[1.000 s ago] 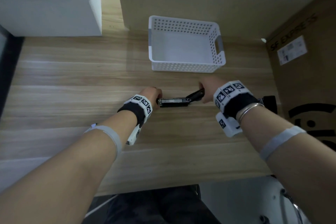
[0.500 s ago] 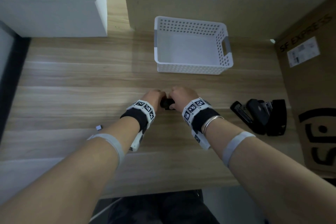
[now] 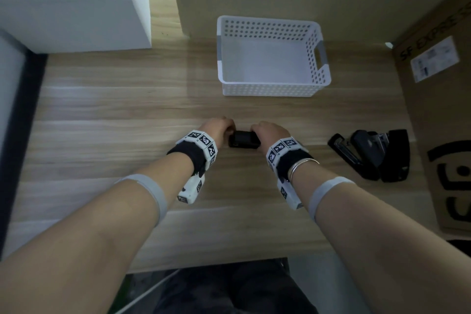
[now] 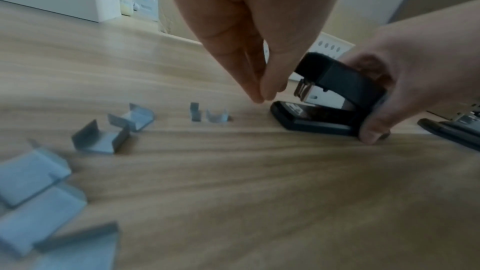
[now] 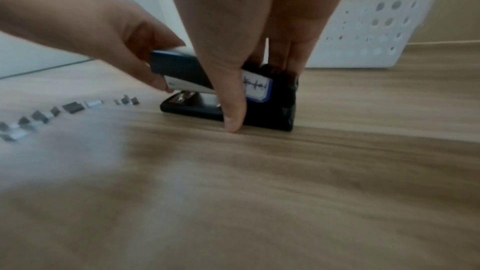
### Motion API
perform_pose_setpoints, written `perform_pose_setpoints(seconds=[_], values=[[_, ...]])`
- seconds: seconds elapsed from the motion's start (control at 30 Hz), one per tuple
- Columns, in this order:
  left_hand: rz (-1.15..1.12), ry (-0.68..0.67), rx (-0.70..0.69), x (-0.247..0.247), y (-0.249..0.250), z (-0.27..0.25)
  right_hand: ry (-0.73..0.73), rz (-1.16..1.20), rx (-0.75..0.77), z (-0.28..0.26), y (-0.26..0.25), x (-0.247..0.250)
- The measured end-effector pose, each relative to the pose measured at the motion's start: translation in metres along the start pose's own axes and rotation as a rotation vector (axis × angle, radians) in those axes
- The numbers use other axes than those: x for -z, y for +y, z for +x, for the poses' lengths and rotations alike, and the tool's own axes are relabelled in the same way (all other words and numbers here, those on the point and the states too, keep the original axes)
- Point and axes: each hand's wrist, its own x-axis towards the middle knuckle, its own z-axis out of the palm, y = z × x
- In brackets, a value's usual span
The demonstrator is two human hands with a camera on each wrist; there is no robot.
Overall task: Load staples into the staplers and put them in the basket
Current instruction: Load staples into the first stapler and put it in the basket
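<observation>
A black stapler (image 3: pixel 243 139) stands on the wooden table (image 3: pixel 127 114), its top arm folded down over the base. My right hand (image 3: pixel 270 132) grips its rear end, thumb on the near side (image 5: pixel 231 114) and fingers behind. My left hand (image 3: pixel 219 127) is at its front end. In the right wrist view the left fingertips (image 5: pixel 161 81) pinch the tip of the top arm. In the left wrist view they (image 4: pixel 262 93) are bunched just beside the stapler (image 4: pixel 332 106). Several grey staple strips (image 4: pixel 103 139) lie loose to the left. The white perforated basket (image 3: pixel 270 86) stands empty behind.
Two more black staplers (image 3: pixel 369 155) lie at the right, one opened out, next to a brown cardboard box (image 3: pixel 446 109). A white cabinet (image 3: pixel 76 7) blocks the back left. The table's front edge (image 3: pixel 204 260) is near my body.
A second ago the stapler lay opened out flat between my hands. My right hand swung the top arm over to the left, and it now sits folded down on the base.
</observation>
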Motion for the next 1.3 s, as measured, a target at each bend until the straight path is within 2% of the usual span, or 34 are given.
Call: perform_pose_setpoints(seconds=[0.17,0.3,0.37,0.5,0.6,0.73,1.03,1.3], values=[[-0.07,0.21,-0.001,0.025,0.001,0.007,0.009,-0.017,-0.006,0.003,0.002,0.017],[-0.047,0.384,-0.029,0.066,0.005,0.021,0.153,0.059,-0.026,0.007,0.004,0.069],[-0.012,0.426,0.002,0.088,0.005,0.035,0.212,0.078,-0.047,0.016,0.006,0.101],[0.03,0.392,0.064,0.117,0.004,0.071,0.245,0.165,-0.181,0.044,0.004,0.145],[0.039,0.363,0.09,0.123,0.001,0.092,0.228,0.297,-0.247,0.071,0.001,0.155],[0.027,0.347,0.117,0.118,-0.007,0.114,0.198,0.394,-0.305,0.104,-0.003,0.144],[-0.098,0.431,0.136,0.108,-0.018,0.136,0.185,0.537,-0.39,0.16,-0.012,0.109],[-0.108,0.415,0.123,0.109,-0.017,0.134,0.163,0.502,-0.375,0.163,-0.012,0.104]])
